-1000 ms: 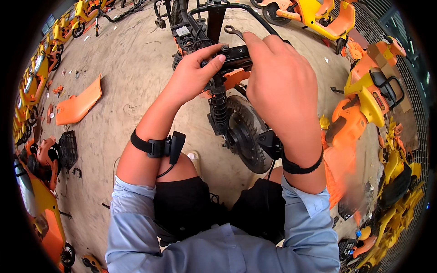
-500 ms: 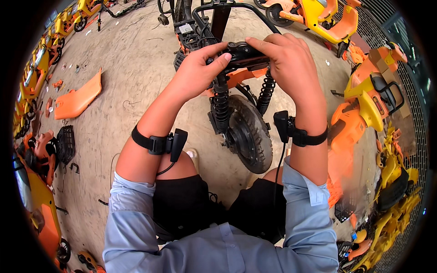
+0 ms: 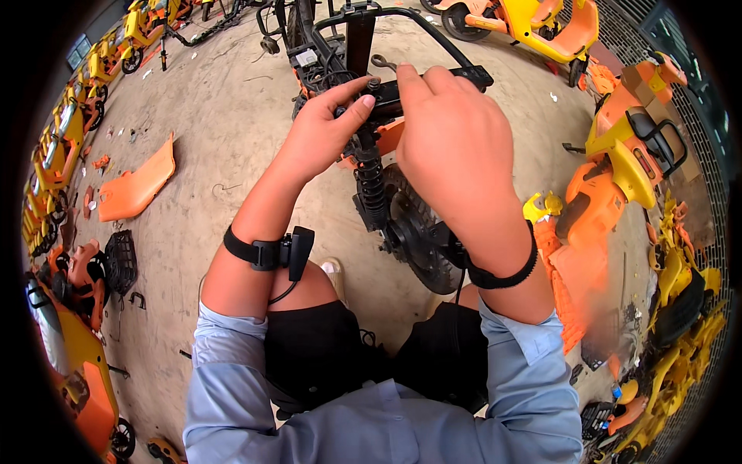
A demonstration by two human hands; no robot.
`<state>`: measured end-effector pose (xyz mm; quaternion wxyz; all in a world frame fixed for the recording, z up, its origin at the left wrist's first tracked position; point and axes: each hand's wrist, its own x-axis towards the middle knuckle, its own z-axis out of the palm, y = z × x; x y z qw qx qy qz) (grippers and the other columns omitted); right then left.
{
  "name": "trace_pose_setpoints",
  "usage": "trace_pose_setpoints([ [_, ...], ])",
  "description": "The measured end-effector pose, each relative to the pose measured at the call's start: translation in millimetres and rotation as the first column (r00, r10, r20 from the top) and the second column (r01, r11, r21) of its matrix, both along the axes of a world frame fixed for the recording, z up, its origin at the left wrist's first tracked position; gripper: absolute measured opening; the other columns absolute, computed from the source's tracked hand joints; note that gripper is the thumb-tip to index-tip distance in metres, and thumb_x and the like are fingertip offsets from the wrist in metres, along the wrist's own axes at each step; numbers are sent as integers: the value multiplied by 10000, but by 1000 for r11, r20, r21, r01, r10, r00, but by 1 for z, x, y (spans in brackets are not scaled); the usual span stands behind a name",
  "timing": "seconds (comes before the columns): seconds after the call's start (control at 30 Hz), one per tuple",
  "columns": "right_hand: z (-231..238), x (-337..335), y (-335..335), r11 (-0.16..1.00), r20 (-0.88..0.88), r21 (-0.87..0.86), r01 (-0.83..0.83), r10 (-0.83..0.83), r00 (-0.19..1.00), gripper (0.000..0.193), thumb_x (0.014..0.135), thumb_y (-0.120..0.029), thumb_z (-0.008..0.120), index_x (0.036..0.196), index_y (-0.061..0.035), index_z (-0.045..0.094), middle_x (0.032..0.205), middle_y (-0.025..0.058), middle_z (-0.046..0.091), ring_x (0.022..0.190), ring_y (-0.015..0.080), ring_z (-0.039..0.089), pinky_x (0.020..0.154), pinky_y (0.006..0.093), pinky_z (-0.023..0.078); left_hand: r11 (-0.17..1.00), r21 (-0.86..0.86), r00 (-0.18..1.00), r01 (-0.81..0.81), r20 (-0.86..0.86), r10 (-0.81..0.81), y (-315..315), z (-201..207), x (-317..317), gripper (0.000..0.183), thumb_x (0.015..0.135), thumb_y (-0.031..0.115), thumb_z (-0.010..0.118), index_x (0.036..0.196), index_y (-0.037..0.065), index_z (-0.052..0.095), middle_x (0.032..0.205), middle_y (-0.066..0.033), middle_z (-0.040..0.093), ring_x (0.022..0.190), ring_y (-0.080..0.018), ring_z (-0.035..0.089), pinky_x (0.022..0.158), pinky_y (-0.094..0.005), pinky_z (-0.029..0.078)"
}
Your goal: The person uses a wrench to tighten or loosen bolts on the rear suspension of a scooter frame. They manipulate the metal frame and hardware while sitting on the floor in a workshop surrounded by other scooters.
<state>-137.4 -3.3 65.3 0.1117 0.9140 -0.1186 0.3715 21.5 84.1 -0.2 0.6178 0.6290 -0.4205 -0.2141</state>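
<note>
The person's blue shirt [image 3: 371, 425] and black shorts [image 3: 317, 340] lie nearest, with a black strap [image 3: 251, 251] round the left forearm and a black band [image 3: 506, 274] at the right wrist. Beyond them, both hands meet at a stripped scooter frame [image 3: 357, 46] standing in front of the person. The left hand [image 3: 328, 124] has its thumb and forefinger a little apart, their tips beside a bolt [image 3: 374, 83] at the left end of a black crosspiece [image 3: 388, 99]; whether they pinch anything cannot be told. The right hand [image 3: 456, 131] is curled, back upward, around a wrench [image 3: 380, 61], whose ring end juts out past the forefinger, just beyond the bolt; the rest of the tool is hidden. Below the crosspiece hangs a black coil spring [image 3: 370, 185], next to a wheel [image 3: 421, 240] partly covered by the right forearm. Out on the concrete floor [image 3: 232, 108], a black basket [image 3: 120, 261] and a curved orange panel [image 3: 141, 185] lie to the left, and yellow parts [image 3: 680, 309] are heaped to the right. Farthest off, a yellow and orange scooter [image 3: 541, 31] stands at upper right.
</note>
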Motion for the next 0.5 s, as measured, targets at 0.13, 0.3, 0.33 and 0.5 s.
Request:
trace_pose_setpoints([
  [0.13,9,-7,-29,992,22,-2,-128,128,992,408,751,2,626,1129,-92,747,851,72,648,846,289,623,744,409,497,1000,5,1000,-5,21,4,-1,-4,3,483,1027,285,643,1397,-17,574,1149,-68,698,1009,-100,617,879,-274,517],
  [0.3,-3,1,-58,985,-80,45,-166,169,982,418,763,-10,622,1132,-145,766,844,56,652,876,273,628,814,398,468,998,36,997,-47,69,45,-1,-5,4,522,1036,289,630,1432,-36,529,1210,-76,679,1082,-118,610,923,-281,499],
  [0.33,-5,2,-65,985,-86,40,-165,168,982,423,766,-9,621,1134,-158,768,846,51,651,878,273,626,813,397,466,999,31,997,-37,63,35,-2,-6,4,524,1036,289,629,1432,-38,528,1211,-78,679,1087,-119,610,926,-283,500],
  [0.5,-4,5,-80,966,-89,35,-255,257,962,446,780,-10,616,1149,-210,767,850,31,645,883,262,612,816,399,465,1000,14,997,-12,72,11,-3,-11,7,523,1038,289,626,1433,-39,527,1208,-75,678,1089,-121,610,930,-290,503],
])
